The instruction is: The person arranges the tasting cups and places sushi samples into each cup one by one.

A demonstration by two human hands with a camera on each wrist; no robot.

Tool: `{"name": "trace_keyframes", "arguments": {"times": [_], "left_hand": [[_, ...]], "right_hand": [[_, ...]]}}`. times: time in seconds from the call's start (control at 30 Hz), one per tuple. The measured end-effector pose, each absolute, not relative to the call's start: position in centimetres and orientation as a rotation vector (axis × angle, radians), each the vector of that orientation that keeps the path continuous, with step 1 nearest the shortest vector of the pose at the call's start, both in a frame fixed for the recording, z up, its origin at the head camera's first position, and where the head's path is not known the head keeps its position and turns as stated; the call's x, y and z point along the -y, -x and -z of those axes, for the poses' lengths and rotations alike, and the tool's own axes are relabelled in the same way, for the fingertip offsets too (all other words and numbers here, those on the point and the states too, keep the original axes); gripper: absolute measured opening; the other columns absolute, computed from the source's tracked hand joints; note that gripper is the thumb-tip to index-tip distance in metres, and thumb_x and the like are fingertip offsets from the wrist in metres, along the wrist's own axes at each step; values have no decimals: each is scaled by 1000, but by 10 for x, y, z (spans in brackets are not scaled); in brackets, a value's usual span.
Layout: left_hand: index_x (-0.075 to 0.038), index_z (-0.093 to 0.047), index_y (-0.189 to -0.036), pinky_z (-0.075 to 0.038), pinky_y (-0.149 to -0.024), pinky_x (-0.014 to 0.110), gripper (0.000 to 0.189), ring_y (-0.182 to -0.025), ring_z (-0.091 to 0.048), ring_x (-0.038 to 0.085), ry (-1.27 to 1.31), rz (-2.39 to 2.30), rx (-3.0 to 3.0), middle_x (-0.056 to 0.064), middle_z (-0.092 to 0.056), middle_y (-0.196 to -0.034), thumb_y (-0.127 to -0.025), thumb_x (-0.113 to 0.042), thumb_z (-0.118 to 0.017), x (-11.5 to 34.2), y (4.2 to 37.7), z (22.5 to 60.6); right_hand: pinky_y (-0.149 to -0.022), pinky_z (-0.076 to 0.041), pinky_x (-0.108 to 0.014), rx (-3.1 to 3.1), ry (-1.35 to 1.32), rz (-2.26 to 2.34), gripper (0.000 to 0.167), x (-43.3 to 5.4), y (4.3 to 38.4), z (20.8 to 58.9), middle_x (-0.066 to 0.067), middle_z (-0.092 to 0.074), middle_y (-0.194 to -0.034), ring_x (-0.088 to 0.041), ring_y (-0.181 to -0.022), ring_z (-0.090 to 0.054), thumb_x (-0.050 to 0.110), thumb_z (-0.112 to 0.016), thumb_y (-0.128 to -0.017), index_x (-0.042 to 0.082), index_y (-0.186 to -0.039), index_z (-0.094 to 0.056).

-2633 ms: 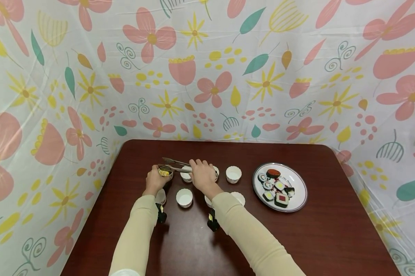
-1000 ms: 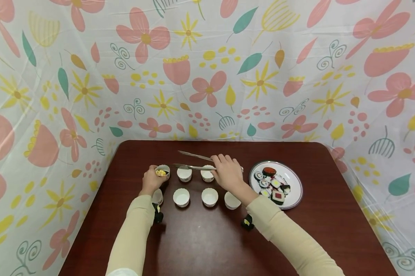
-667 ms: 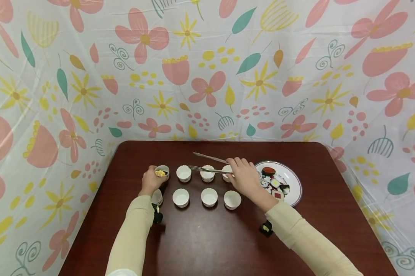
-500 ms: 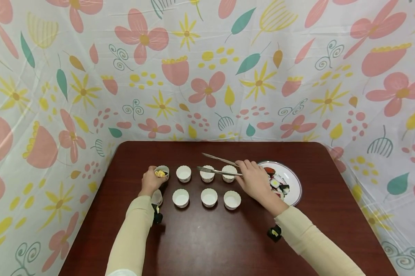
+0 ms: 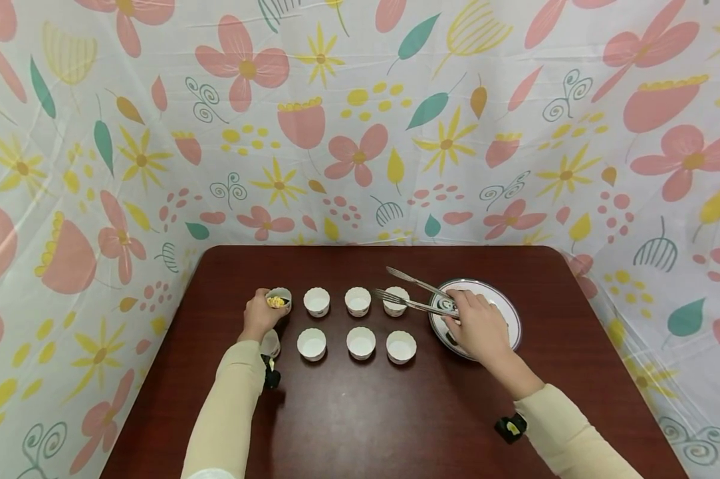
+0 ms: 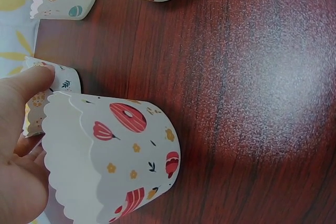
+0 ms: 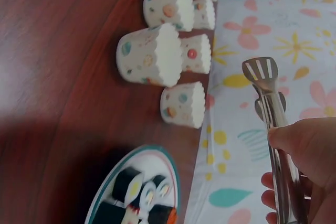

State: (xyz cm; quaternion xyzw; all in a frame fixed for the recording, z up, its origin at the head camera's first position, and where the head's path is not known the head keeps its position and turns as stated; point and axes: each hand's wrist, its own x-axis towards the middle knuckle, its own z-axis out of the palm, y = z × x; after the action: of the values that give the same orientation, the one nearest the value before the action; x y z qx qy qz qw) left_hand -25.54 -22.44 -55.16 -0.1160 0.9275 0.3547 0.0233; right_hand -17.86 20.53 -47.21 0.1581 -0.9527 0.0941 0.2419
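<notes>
- L hand (image 5: pixel 257 318) grips round white scalloped cup (image 5: pixel 283 293) w/ yellow bits (image 5: pixel 276 302), nr far-L corner of dark-red table (image 5: pixel 348 426)
- R hand (image 5: pixel 479 326) holds silver metal tongs (image 5: pixel 419 305), tips apart, part-hiding round white plate (image 5: pixel 510 319) twd R edge

Two rows of cups (image 5: pixel 361 343) on the table (image 5: pixel 348 426), left of the plate (image 5: pixel 504 307) with sushi (image 7: pixel 126 184) on it

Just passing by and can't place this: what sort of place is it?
Probably a staged tabletop set-up rather than a working kitchen: a white flower-printed cloth sheet hangs behind and beside a dark reddish-brown wooden table, which bears two rows of scalloped white paper-like cups and a round white plate of multicoloured sushi-like pieces.
</notes>
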Motion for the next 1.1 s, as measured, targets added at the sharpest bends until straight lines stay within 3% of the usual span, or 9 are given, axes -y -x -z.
{"name": "trace_keyframes", "arguments": {"times": [0.13, 0.63, 1.1], "left_hand": [[-1, -41, -128, -42, -89, 53, 68, -108, -52, 41, 349, -1098, -2874, 24, -53, -121, -77, -31, -73, 226, 256, 553], [-1, -41, -128, -43, -87, 51, 67, -108, -52, 41, 364, -1108, -2872, 24, -53, -119, -77, -30, -73, 224, 254, 552], [-1, -41, -128, -44, -87, 51, 66, -108, -52, 40, 373, -1123, -2861, 24, -53, -120, -77, -29, -73, 222, 253, 552]], "right_hand": [[-54, -41, -43, 2597, -414, -241, 52, -221, 171, 473, -11, -59, -87, -32, -73, -55, 21, -77, -68, 5, -113, -58], [-52, -42, -50, 2657, -224, -269, 47, -284, 140, 478, -21, -60, -89, -41, -74, -55, 18, -75, -69, -1, -109, -58], [-44, -35, -54, 2687, -41, -327, 45, -329, 109, 497, -25, -59, -85, -47, -66, -51, 16, -75, -68, -1, -105, -56]]}}
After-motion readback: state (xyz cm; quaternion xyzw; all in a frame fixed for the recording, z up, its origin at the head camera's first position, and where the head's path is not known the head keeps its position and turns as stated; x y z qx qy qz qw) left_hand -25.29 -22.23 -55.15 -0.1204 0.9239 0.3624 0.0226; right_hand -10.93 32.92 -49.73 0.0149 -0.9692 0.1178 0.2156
